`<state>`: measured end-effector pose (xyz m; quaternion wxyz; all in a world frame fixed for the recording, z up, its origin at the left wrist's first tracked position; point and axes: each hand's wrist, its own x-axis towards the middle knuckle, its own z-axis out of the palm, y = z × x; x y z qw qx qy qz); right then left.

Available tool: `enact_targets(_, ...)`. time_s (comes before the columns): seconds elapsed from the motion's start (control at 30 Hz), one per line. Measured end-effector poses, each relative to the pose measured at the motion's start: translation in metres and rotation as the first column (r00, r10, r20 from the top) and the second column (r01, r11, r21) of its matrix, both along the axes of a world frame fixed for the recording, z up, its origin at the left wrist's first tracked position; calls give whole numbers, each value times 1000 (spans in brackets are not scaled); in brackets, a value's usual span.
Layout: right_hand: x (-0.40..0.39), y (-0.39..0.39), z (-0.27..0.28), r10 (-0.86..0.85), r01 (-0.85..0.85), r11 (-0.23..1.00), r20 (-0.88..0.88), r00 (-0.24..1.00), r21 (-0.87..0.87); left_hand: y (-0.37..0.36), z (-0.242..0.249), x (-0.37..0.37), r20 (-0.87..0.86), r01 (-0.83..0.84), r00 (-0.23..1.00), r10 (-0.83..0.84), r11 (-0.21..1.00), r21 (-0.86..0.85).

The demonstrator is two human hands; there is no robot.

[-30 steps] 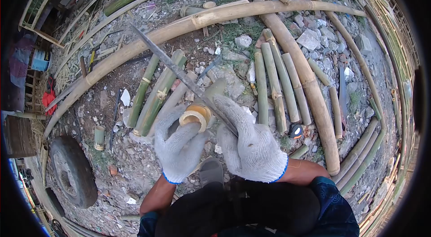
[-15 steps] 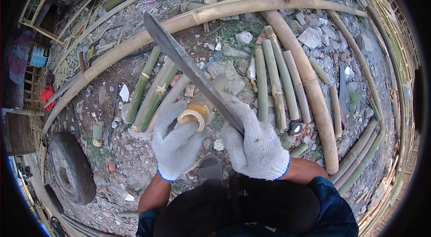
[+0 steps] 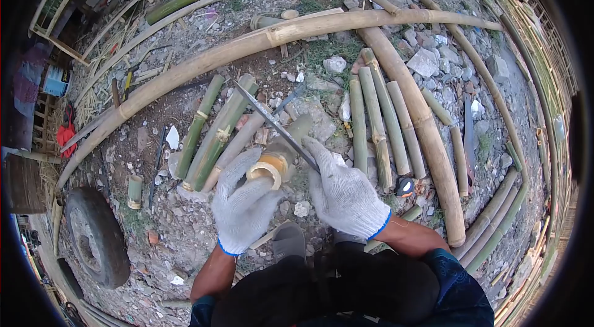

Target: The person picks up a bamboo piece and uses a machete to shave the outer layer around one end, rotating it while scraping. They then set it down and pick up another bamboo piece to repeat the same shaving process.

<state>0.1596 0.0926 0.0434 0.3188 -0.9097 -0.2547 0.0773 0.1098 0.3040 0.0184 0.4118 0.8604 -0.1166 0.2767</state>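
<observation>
My left hand (image 3: 244, 209), in a white knit glove with a blue cuff, grips a short bamboo tube (image 3: 272, 167). Its hollow cut end faces me, and its far end runs toward the stony ground. In my right hand (image 3: 349, 197), gloved the same way, is a machete (image 3: 275, 123). The blade slants up and to the left, above the tube and seen nearly edge-on; the handle is hidden inside the glove. Beyond my left hand lie cut green bamboo lengths (image 3: 216, 135). More bamboo pieces (image 3: 377, 120) lie side by side beyond my right hand.
A long bamboo pole (image 3: 204, 64) arches across the ground in front, and a thick one (image 3: 427, 135) crosses on the right. At left stands a tire (image 3: 96, 237). A tape measure (image 3: 404, 187) and a handsaw (image 3: 468, 135) lie to the right among rubble.
The machete has come down, its tip dropping toward the ground and its blade turning more edge-on. My right hand has shifted slightly with it. The bamboo tube stays in my left hand, nearly unmoved.
</observation>
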Motion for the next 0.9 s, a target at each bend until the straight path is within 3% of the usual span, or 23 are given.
enact_targets(0.07,-7,-3,-11,-56,16,979,195,979,201,0,0,-5,-32,-1,999,2,1000,31)
enact_targets(0.1,-9,-1,5,-45,-2,951,144,989,310,-1,2,-6,-59,-3,998,6,999,54)
enact_targets(0.2,-10,5,8,44,-56,960,49,998,275,-4,3,-6,-124,-70,989,77,995,65)
enact_targets(0.27,-7,5,-18,24,-28,996,44,999,88,-3,3,-4,-106,-122,986,129,990,71)
enact_targets(0.37,-5,1,-25,-5,14,999,-202,979,44,-1,-1,-4,-50,-199,979,196,978,-63)
enact_targets(0.53,-7,11,-19,44,-72,986,183,982,150,-3,-3,-7,-75,-227,972,223,972,-59)
enact_targets(0.63,-6,8,12,18,-82,946,202,979,314,-7,0,-6,-50,-171,984,170,985,-21)
enact_targets(0.73,-9,5,20,38,-88,933,146,988,350,-10,-1,-7,-32,-118,993,117,993,-25)
enact_targets(0.8,-9,7,6,64,-93,980,161,985,175,-11,0,-5,-16,-106,994,105,994,-24)
enact_targets(0.87,-6,7,4,40,-73,983,189,981,171,-10,1,-5,-8,-114,993,114,993,2)
enact_targets(0.9,-5,7,12,0,-51,966,196,981,254,-11,2,-3,-8,-107,994,107,994,-9)
